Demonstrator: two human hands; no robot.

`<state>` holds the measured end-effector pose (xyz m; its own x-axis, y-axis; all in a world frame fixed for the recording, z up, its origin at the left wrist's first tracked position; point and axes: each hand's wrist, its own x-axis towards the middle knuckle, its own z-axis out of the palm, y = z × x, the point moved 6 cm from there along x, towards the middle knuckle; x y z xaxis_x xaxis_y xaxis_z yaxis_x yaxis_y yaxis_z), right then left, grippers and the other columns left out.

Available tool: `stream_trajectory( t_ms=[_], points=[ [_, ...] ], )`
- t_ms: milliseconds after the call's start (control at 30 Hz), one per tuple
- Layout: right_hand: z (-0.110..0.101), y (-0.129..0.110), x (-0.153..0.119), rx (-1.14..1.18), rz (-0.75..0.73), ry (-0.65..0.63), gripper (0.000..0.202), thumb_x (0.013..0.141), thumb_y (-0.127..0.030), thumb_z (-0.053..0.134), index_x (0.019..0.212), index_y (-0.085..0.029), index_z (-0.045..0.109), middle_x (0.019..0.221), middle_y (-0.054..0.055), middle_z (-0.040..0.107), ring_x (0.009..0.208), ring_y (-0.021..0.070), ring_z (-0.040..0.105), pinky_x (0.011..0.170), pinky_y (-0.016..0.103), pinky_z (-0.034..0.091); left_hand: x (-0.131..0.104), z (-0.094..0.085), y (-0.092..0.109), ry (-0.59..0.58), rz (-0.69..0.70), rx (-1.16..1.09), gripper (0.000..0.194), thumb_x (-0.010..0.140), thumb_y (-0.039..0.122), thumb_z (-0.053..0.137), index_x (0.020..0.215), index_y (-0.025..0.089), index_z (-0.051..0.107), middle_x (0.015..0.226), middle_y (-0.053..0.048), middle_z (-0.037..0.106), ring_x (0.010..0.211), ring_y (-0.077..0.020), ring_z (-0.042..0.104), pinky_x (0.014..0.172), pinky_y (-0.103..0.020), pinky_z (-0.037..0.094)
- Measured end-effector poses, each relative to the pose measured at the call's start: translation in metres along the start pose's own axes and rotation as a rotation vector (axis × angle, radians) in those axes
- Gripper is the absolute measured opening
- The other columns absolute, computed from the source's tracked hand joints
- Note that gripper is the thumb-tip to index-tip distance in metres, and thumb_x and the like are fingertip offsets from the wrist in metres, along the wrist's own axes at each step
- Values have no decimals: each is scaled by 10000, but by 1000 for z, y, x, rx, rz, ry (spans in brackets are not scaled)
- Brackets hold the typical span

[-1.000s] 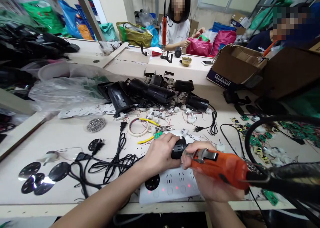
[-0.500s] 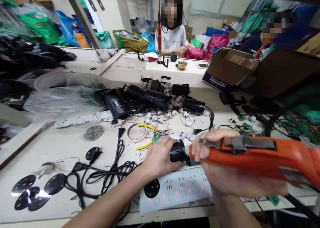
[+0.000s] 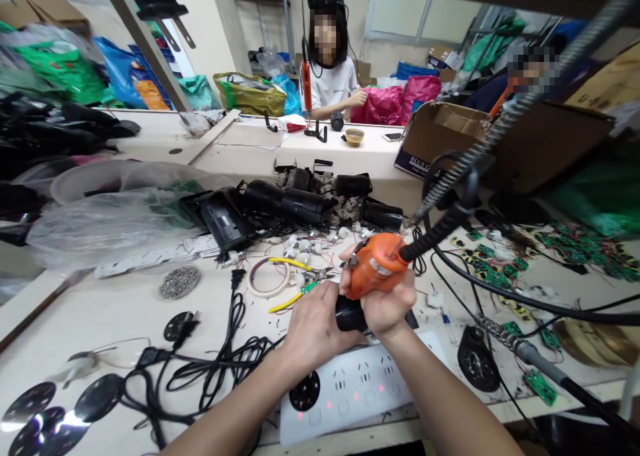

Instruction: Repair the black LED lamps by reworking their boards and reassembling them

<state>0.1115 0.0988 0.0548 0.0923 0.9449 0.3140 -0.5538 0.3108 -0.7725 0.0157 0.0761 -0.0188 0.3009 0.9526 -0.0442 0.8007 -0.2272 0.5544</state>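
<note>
My left hand (image 3: 315, 323) is wrapped round a black rounded housing part (image 3: 350, 315) above a white power-strip panel (image 3: 350, 413). My right hand (image 3: 393, 306) grips an orange electric screwdriver (image 3: 379, 269), its tail tilted up toward a coiled spring hanger (image 3: 480, 139). The driver's tip is hidden behind the hand and body, so contact with the part cannot be seen. On the panel's left end lies a black disc (image 3: 304, 391). Just beyond my left hand are yellow-handled pliers (image 3: 286, 303) and a roll of tape (image 3: 252, 281).
Black cords (image 3: 215, 369) and a dish of screws (image 3: 179, 283) lie left. Black housings (image 3: 310, 206) and small white motors pile up ahead. Green circuit boards (image 3: 580, 249) and a soldering iron (image 3: 530, 356) are right. Across the table sits a person (image 3: 333, 86), near a cardboard box (image 3: 435, 136).
The screwdriver has swung from lying sideways at the right to pointing away from me with its tail raised. My right hand has turned with it. My left hand stays on the part.
</note>
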Motion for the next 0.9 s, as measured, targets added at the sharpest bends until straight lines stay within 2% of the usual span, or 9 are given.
stream_trajectory(
  t_ms=[133, 267, 367, 433, 567, 633, 733, 900],
  points=[
    [0, 7, 5, 8, 50, -5, 616, 705, -788, 496, 768, -197, 658, 519, -2, 547, 371, 131, 455, 354, 252, 386, 0, -1, -1, -1, -13, -14, 597, 560, 524, 812, 1000, 195, 578, 1003, -83, 665, 921, -313, 644, 770, -410, 522],
    [-3, 7, 7, -16, 89, 20, 620, 719, -773, 436, 750, -200, 672, 490, 3, 535, 363, 140, 446, 328, 253, 373, 0, -2, 2, 42, 74, -32, 581, 591, 511, 813, 1029, 207, 586, 1030, -83, 674, 947, -309, 639, 797, -415, 519],
    [-6, -8, 5, -54, 46, 81, 559, 748, -712, 430, 764, -212, 677, 545, 15, 570, 375, 141, 458, 331, 259, 383, -2, -2, 7, 44, 153, -25, 538, 655, 537, 778, 1051, 221, 594, 1050, -79, 674, 973, -300, 629, 835, -425, 512],
    [-6, -23, 2, -56, -4, 79, 563, 751, -711, 424, 800, -208, 673, 587, 25, 587, 391, 148, 484, 344, 269, 401, -6, -6, 8, 37, 183, -13, 541, 684, 546, 756, 1085, 222, 591, 1122, -94, 653, 1032, -314, 606, 884, -460, 496],
    [6, -39, -8, 18, 2, 7, 638, 720, -786, 442, 858, -197, 645, 668, 41, 607, 491, 184, 576, 411, 302, 467, -22, -17, -6, 22, 146, -89, 719, 685, 459, 776, 1291, 217, 475, 1324, -122, 535, 1211, -329, 510, 995, -491, 448],
    [17, -35, -13, 53, 31, -16, 642, 715, -788, 456, 868, -195, 648, 693, 45, 621, 493, 178, 582, 408, 293, 468, -34, -19, -21, 19, 84, -135, 766, 701, 389, 769, 1351, 211, 406, 1346, -127, 511, 1252, -321, 481, 1027, -488, 429],
    [36, -18, -16, 68, 79, -60, 662, 708, -789, 435, 823, -180, 667, 583, 31, 591, 420, 163, 535, 358, 273, 432, -49, -16, -39, 26, 9, -181, 756, 708, 349, 766, 1347, 203, 390, 1322, -136, 531, 1244, -325, 497, 1021, -489, 435],
    [49, 8, -12, 20, 75, -1, 592, 732, -741, 431, 753, -190, 644, 488, 2, 521, 390, 163, 506, 352, 280, 436, -53, -11, -44, 52, 25, -274, 701, 675, 257, 794, 1276, 230, 435, 1240, -89, 596, 1140, -292, 576, 962, -448, 476]
  ],
)
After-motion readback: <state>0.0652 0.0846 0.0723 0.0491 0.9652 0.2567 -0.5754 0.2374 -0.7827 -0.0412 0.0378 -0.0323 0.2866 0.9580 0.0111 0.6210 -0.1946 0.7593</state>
